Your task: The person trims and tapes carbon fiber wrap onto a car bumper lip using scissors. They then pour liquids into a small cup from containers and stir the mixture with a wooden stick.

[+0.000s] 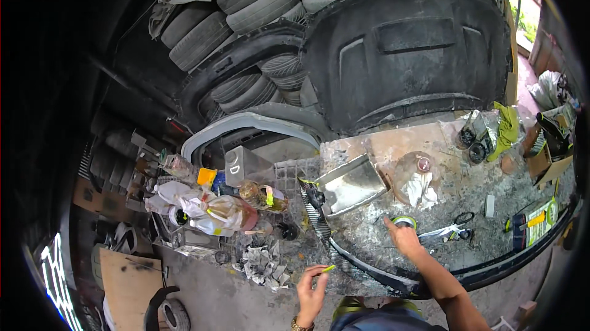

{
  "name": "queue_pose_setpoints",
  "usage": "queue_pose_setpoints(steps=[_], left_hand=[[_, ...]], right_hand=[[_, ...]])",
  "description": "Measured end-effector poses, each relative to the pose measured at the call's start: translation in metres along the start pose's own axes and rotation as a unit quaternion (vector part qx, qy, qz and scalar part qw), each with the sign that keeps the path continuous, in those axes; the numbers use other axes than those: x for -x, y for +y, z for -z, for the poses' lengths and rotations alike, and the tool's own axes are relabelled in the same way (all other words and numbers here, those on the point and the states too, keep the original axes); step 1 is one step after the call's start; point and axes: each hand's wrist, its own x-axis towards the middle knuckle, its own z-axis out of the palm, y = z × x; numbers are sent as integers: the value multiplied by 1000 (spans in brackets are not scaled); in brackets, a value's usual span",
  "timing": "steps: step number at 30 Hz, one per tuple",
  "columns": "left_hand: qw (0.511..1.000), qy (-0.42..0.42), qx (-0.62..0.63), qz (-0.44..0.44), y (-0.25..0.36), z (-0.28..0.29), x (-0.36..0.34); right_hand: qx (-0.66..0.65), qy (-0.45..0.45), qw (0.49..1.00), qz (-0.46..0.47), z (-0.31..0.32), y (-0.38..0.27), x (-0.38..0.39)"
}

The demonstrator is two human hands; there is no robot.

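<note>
My left hand (311, 292) is in front of the bench's near edge, with a short yellow-green strip of tape (329, 268) pinched between thumb and fingertips. Over the bench, my right hand (405, 240) has its fingers around the near side of a roll of green tape (405, 219); its fingertips are partly hidden. A long black part with a woven carbon-look surface (321, 228) curves along the bench's front, between my hands. Scissors (453, 228) lie right of my right hand, partly over white material. Beyond the roll is a shallow metal tray (355, 188).
White cloth or paper (421, 190) and dark-stained cups (477, 151) stand farther back. Containers and bottles (215, 211) crowd the left, beside crumpled paper (265, 266). A black car hood (409, 67) leans behind, next to stacked tyres (261, 2). A cardboard box (547, 162) sits far right.
</note>
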Motion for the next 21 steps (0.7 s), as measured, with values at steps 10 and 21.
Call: queue_pose_setpoints(steps=[10, 21], left_hand=[[994, -35, 46, 90, -33, 4, -30], [959, -93, 224, 147, -55, 6, -85]], right_hand=[[-222, -32, 974, -36, 88, -79, 31], [-614, -78, 777, -111, 87, -177, -27]])
